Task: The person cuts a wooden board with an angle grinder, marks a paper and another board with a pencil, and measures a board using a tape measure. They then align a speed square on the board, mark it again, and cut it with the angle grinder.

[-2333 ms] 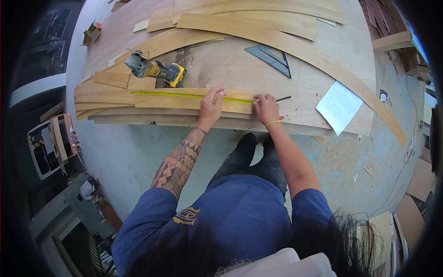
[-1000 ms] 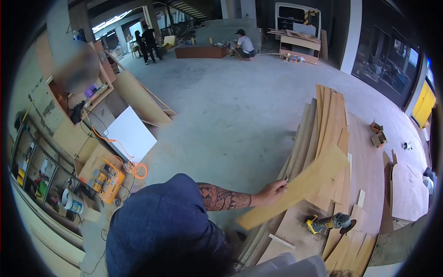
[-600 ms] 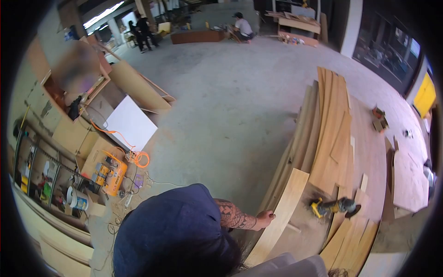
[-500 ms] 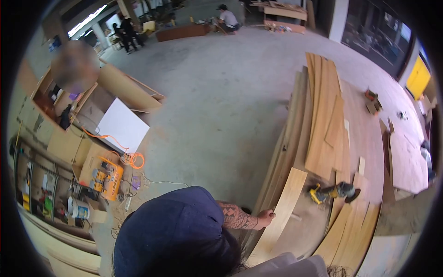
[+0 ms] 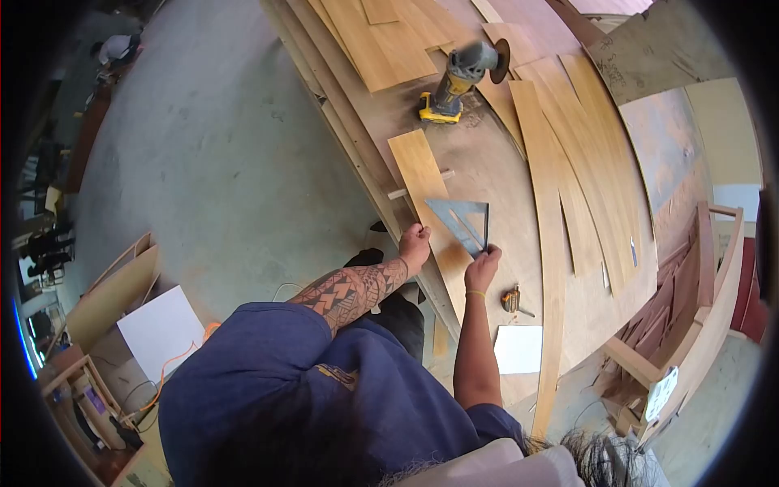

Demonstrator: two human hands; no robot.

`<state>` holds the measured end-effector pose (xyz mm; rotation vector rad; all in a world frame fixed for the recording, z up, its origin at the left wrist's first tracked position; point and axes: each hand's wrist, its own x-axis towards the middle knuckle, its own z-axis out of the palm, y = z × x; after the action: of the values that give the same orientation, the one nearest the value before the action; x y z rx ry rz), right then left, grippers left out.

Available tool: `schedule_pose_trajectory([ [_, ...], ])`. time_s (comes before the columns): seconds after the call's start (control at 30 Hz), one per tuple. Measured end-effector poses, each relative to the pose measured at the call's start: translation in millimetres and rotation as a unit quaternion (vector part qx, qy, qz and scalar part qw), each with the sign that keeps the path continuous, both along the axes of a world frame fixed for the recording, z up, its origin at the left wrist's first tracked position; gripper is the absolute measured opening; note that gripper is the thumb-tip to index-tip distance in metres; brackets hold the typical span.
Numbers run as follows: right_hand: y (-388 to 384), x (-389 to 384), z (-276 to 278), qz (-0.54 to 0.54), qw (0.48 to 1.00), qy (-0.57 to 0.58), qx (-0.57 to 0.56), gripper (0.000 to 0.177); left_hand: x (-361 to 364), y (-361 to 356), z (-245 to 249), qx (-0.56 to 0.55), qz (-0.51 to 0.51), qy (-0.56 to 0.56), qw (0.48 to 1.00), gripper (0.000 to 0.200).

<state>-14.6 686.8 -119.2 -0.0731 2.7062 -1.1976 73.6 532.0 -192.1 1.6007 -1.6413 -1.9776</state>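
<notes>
While the plank (image 5: 419,166) is lying flat on the bench (image 5: 491,166), its left edge is gripped by the left hand (image 5: 415,242). The fingers of this hand are curled up tight on the wood. The plank is laid from 11 o'clock down to 5 o'clock across the middle of the picture.

A grey triangle (image 5: 466,221) is laid on top of the plank, near its low end. The triangle's near corner is pinched by the right hand (image 5: 483,266), and the fingers are closed on it. The right hand is found at 4 o'clock from the left hand, near it but not touching. A yellow band is worn on the right wrist, and dark patterns are seen all over the left arm.

A small stick (image 5: 397,194) is seen poking out from under the plank, at 12 o'clock from the left hand. Farther off at 12 o'clock, a yellow and grey tool (image 5: 456,75) is set down on the bench, well apart from both hands.

At 5 o'clock from the right hand, a small tape (image 5: 511,299) is placed. A white sheet (image 5: 519,349) is laid just past it at 6 o'clock. Long bent strips (image 5: 554,243) are spread out at 3 o'clock from the triangle.
</notes>
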Motion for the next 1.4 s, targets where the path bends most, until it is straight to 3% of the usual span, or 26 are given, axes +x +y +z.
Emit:
schedule_pose_trajectory([
  [0.13, -28, -14, -9, 0.005, 1.000, -0.002, -0.004, 0.028, 19, -8, 21, 0.047, -0.130, -0.019, 0.990, 0.025],
  [0.2, -41, -21, -19, 0.014, 1.000, 0.023, 0.008, 0.029, 29, -14, 23, -0.128, -0.288, -0.008, 0.949, 0.024],
  [0.3, -65, -27, -27, 0.027, 0.997, 0.060, 0.030, 0.030, 49, -35, 32, -0.187, -0.281, 0.002, 0.941, 0.027],
  [0.43, -101, -29, -44, 0.029, 0.995, 0.093, 0.021, 0.027, 85, -96, 60, -0.149, -0.283, 0.014, 0.947, 0.030],
  [0.63, -136, -18, -63, 0.016, 0.990, 0.107, 0.088, 0.027, 126, -182, 74, -0.206, -0.291, -0.081, 0.931, 0.033],
  [0.73, -141, -16, -59, 0.000, 0.984, 0.136, 0.113, 0.024, 123, -201, 73, -0.213, -0.222, -0.076, 0.949, 0.037],
  [0.87, -138, -16, -60, -0.015, 0.984, 0.160, 0.081, 0.018, 88, -216, 84, -0.236, -0.228, -0.065, 0.942, 0.036],
  [0.97, -140, -16, -63, -0.021, 0.982, 0.174, 0.070, 0.017, 41, -220, 104, -0.254, -0.225, 0.008, 0.941, 0.035],
  [1.13, -141, -15, -64, -0.028, 0.977, 0.205, 0.058, 0.013, -35, -219, 151, -0.228, -0.322, 0.047, 0.918, 0.043],
  [1.27, -140, -15, -65, -0.029, 0.982, 0.178, 0.056, 0.017, -65, -233, 117, -0.240, -0.394, 0.028, 0.887, 0.040],
  [1.33, -140, -16, -63, -0.032, 0.982, 0.177, 0.054, 0.017, -74, -235, 104, -0.346, -0.429, 0.086, 0.830, 0.035],
  [1.4, -141, -16, -61, -0.030, 0.979, 0.199, 0.040, 0.014, -82, -233, 118, -0.326, -0.455, 0.071, 0.826, 0.035],
])
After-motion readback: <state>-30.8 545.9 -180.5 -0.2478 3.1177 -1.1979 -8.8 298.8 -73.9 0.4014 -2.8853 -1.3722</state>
